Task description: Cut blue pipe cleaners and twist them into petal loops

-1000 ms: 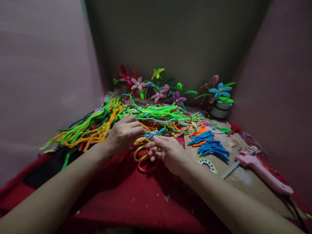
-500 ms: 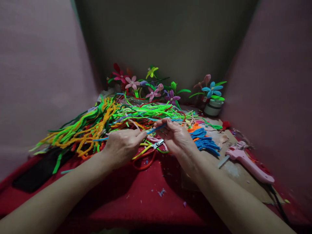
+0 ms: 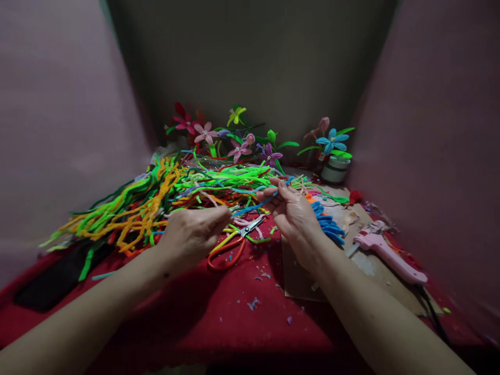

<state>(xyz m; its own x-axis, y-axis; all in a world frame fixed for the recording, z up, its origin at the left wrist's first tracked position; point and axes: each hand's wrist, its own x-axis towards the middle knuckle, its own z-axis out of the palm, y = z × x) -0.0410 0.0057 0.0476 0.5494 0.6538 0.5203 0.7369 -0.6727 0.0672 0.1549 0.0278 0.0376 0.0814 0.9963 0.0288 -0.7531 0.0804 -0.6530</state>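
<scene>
A blue pipe cleaner [image 3: 252,208] stretches between my two hands above the table. My left hand [image 3: 197,229] is closed in a fist around one end. In my right hand [image 3: 291,211] the other end is pinched between thumb and fingers, and its tip pokes out past the thumb. Below and between the hands lie scissors [image 3: 230,250] with orange-red handles, their blades pointing away to the right. Beside my right wrist sits a bunch of bent blue pipe cleaner pieces [image 3: 330,224]. Behind the hands spreads a heap of green pipe cleaners [image 3: 234,177].
Orange and green pipe cleaners [image 3: 144,219] pile up at left, near a black phone-like slab [image 3: 49,281]. A pink glue gun [image 3: 390,255] rests on cardboard [image 3: 302,281] at right. Pipe cleaner flowers [image 3: 240,150] and a small white jar [image 3: 335,169] stand at the back. Scraps dot the red cloth [image 3: 219,323].
My right hand has drawn slightly away from the left, and more of the blue pipe cleaner shows between them. The whole view has shifted a little, moving the scene leftward.
</scene>
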